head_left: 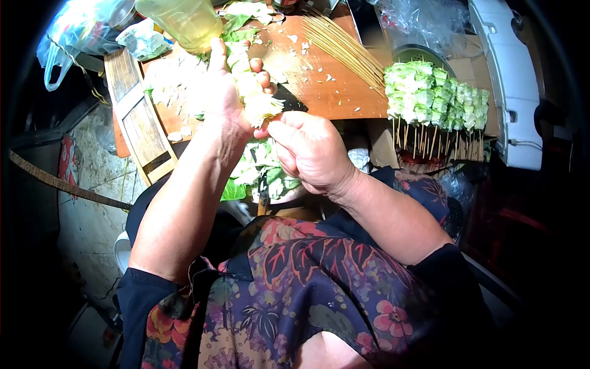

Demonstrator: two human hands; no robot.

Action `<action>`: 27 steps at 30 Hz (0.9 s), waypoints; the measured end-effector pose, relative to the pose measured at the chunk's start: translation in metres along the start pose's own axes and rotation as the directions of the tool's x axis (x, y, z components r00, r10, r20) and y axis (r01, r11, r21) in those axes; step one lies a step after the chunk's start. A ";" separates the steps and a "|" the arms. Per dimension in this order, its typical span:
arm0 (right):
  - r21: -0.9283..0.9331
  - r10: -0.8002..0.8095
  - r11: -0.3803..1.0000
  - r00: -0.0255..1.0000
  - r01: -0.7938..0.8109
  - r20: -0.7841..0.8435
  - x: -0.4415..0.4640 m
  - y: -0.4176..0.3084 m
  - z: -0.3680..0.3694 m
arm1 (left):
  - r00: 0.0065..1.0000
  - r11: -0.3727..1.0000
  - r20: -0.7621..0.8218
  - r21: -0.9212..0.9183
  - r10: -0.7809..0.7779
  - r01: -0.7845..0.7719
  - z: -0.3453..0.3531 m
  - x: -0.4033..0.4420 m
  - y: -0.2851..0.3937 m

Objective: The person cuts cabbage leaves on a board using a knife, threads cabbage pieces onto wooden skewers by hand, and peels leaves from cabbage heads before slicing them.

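Across the palm of my left hand (222,92) lies a cabbage skewer (249,86), a row of pale green leaf pieces. The fingers curl round its far side and the thumb points forward. My right hand (310,147) is closed, thumb and finger pinching at the near end of the row; the stick there is mostly hidden. Below the hands, cut cabbage leaves (264,163) lie in a heap, partly covered by my wrists. On the right stands a batch of loaded cabbage skewers (430,95), bare stick ends pointing down.
A wooden table (332,101) bears leaf scraps and a bundle of bare bamboo sticks (344,46). A yellowish clear container (181,24) stands behind my left hand. At left are a wooden slicer board (141,114) and plastic bags (80,37). A white casing (513,86) stands far right.
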State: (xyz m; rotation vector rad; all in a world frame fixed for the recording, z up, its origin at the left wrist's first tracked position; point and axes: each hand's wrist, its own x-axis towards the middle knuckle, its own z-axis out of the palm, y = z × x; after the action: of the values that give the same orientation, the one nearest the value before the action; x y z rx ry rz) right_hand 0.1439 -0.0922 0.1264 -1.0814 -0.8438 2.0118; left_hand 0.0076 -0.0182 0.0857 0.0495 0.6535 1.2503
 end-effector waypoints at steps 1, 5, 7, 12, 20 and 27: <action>0.028 0.025 0.999 1.000 -0.025 -0.004 0.000 0.000 -0.001 | 1.000 1.000 -0.017 0.000 -0.017 0.017 0.001 -0.001 0.000; 0.172 0.076 0.982 0.996 -0.082 0.044 -0.001 0.003 -0.006 | 0.996 0.998 -0.065 -0.025 -0.053 0.052 0.003 -0.005 -0.002; 0.169 0.074 0.983 0.997 -0.078 0.030 0.000 0.003 -0.005 | 0.993 0.999 -0.105 -0.016 -0.046 0.044 0.007 -0.007 -0.003; 0.040 0.075 0.996 0.996 -0.077 0.044 0.010 -0.003 -0.016 | 0.983 0.997 -0.180 0.074 0.029 -0.016 0.002 -0.001 0.000; -0.595 -0.290 0.792 0.941 0.134 -0.175 0.015 0.003 -0.092 | 0.932 0.737 -0.201 0.669 0.301 -0.094 -0.028 0.004 0.023; -0.975 -0.463 0.166 0.862 -0.145 -0.207 0.025 0.034 -0.176 | 0.828 -0.323 0.094 0.940 0.552 0.108 -0.091 0.025 0.059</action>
State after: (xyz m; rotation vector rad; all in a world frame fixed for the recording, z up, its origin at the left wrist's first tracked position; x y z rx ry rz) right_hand 0.2779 -0.0529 0.0115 -1.9318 -1.9902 0.6260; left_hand -0.0835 -0.0040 0.0231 1.5314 2.1362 0.6541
